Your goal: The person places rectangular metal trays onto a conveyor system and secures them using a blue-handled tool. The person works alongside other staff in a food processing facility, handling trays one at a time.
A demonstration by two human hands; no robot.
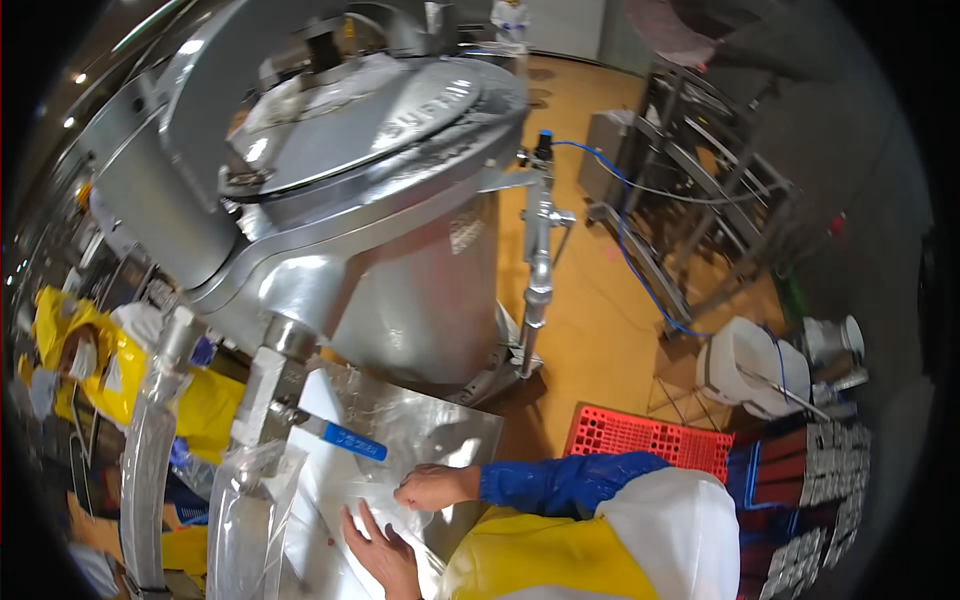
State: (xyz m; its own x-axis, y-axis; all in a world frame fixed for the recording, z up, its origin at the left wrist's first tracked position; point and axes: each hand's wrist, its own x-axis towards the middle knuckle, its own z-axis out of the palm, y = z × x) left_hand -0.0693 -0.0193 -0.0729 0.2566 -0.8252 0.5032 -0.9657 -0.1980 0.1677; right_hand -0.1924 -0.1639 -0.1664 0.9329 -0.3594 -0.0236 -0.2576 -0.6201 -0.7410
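A clear plastic bag lies flat on a steel table below a large steel tank. My right hand, in a blue sleeve, has its fingers curled down on the bag's upper edge. Just below it, my left hand lies flat on the plastic with its fingers spread. A valve with a blue handle juts from the tank's outlet pipe, just left of my right hand. Another clear bag hangs under that outlet.
A clear ribbed hose runs down at the left. Another person in yellow stands at the far left. On the orange floor sit a red crate, a white bucket, a blue hose and metal racks.
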